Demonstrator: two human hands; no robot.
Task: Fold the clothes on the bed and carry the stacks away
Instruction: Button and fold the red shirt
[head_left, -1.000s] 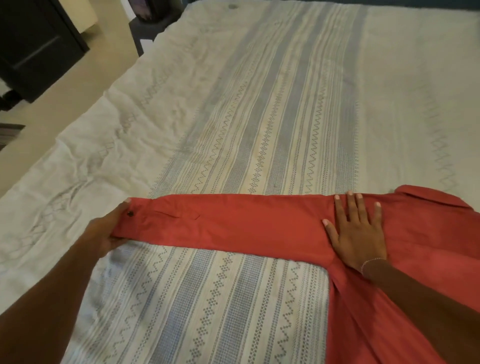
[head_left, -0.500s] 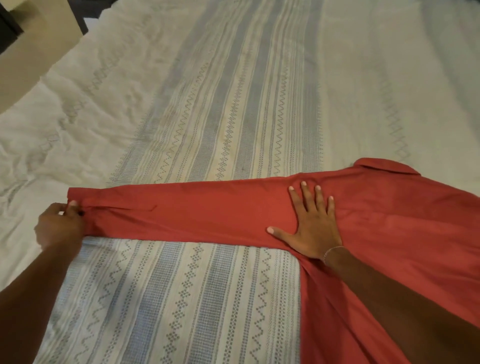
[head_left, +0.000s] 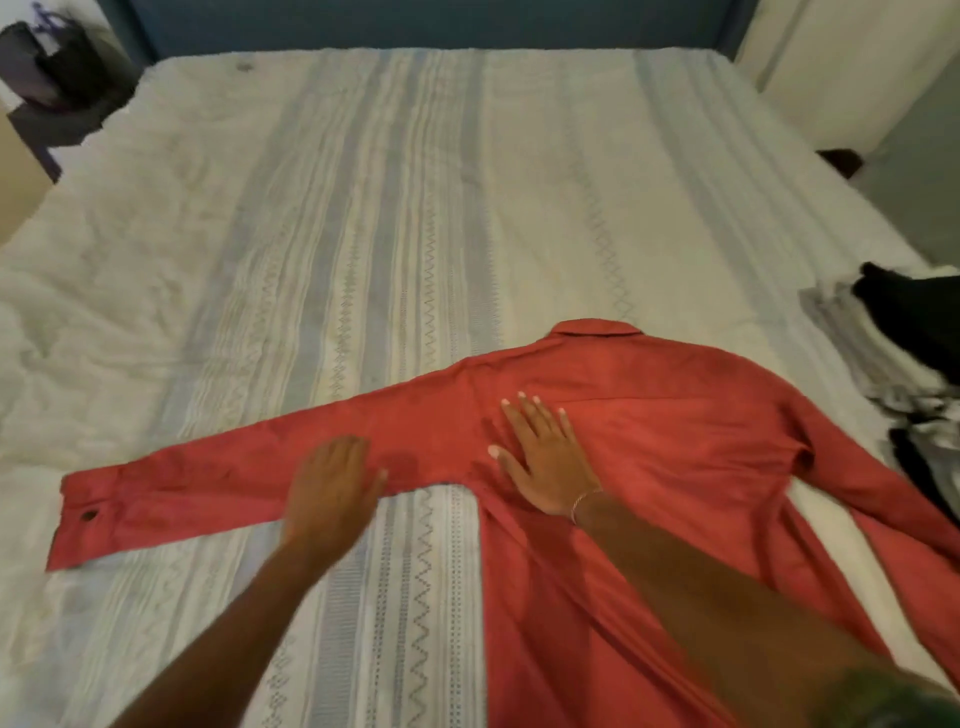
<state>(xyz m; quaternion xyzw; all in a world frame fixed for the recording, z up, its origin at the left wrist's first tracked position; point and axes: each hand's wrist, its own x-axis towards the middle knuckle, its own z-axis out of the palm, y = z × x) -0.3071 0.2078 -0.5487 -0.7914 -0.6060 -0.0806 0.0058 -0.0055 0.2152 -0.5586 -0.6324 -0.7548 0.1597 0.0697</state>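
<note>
A red long-sleeved shirt (head_left: 675, 426) lies spread flat, back up, on the bed (head_left: 363, 208), collar toward the headboard. Its left sleeve stretches out straight to the left, the cuff near the bed's left side. My left hand (head_left: 330, 491) lies flat on the middle of that sleeve, blurred by motion. My right hand (head_left: 545, 457) presses flat, fingers spread, on the shirt's back near the left shoulder. The right sleeve runs down along the shirt's right side.
A pile of black, grey and white clothes (head_left: 904, 353) sits at the bed's right edge. A dark nightstand with a bag (head_left: 57, 88) stands at the far left. A blue headboard (head_left: 415, 23) closes the far end, with a pale wall at the right.
My left hand let go of the cuff and slid right along the sleeve to its middle. My right hand shifted from the armpit area onto the shirt's back. The view pulled back.
</note>
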